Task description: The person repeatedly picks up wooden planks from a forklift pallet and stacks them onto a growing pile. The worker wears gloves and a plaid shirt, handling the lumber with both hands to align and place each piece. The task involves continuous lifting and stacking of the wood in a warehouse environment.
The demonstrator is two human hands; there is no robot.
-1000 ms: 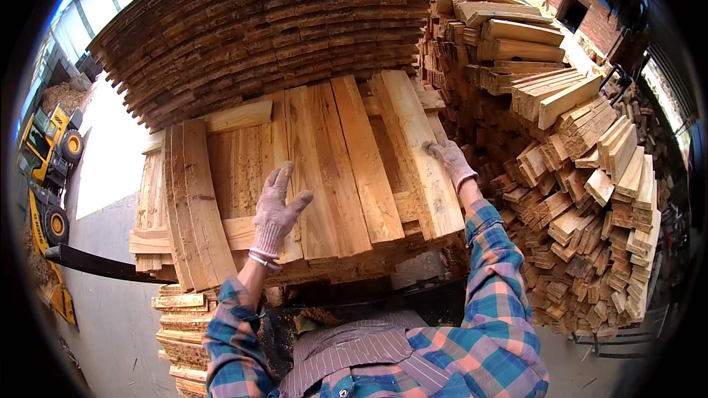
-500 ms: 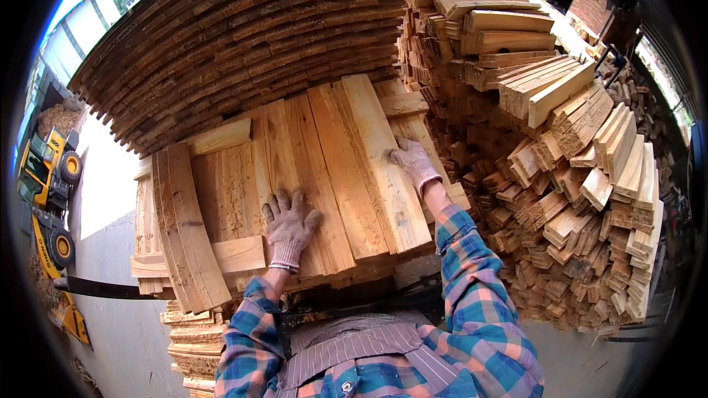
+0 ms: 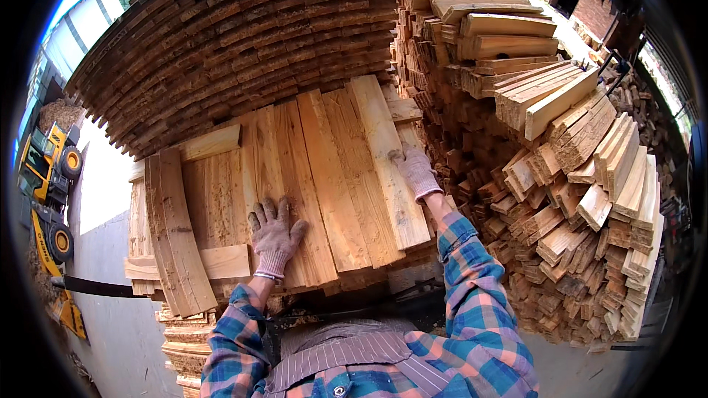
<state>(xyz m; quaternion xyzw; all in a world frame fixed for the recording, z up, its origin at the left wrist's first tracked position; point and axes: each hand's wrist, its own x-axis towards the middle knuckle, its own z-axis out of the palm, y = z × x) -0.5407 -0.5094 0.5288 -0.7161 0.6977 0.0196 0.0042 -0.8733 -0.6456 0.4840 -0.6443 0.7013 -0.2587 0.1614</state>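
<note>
Both my hands wear pale, dusty knit gloves and rest on a layer of flat wooden boards laid side by side. My left hand (image 3: 275,236) lies palm down with fingers spread on the middle boards (image 3: 295,177). At the right edge of the layer, my right hand (image 3: 417,175) has its fingers bent over the long edge of a pale wooden board (image 3: 385,158); its fingertips lie on the board's top face. Across the left end of the layer lies a slanting pair of darker boards (image 3: 174,228), apart from both hands.
A tall, close-packed board stack (image 3: 243,44) rises behind the layer. Heaped cut boards (image 3: 582,199) fill the right side. More stacked boards (image 3: 184,350) stand below on the left. A yellow wheel loader (image 3: 46,169) is parked on the concrete at far left.
The pale board under my right hand has shifted right relative to the other boards, uncovering more of the board beside it. My left hand still lies flat, slightly further left in view.
</note>
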